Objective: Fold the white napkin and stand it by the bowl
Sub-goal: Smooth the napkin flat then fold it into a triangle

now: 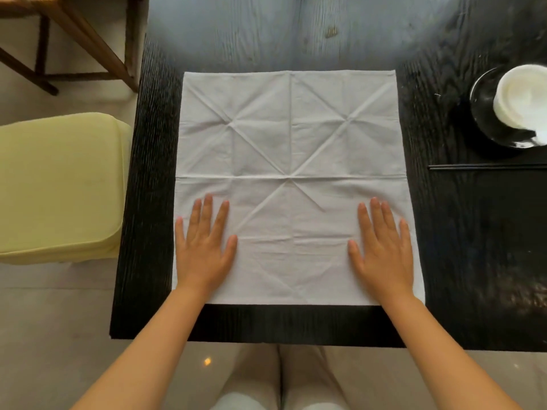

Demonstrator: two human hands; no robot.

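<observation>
The white napkin (pixel 291 149) lies spread flat as a full square on the dark wooden table (pixel 461 232), marked with straight and diagonal creases. My left hand (pixel 204 247) rests palm down on its near left part, fingers apart. On the near right part my right hand (pixel 383 248) lies flat in the same way. Neither hand grips the cloth. The white bowl (pixel 522 96) sits on a black saucer (pixel 485 113) at the table's far right, well away from the napkin.
Black chopsticks (pixel 485 166) lie across the table just in front of the saucer. A pale yellow cushioned seat (pixel 59 184) stands left of the table. A wooden chair frame (pixel 88 39) is at the far left.
</observation>
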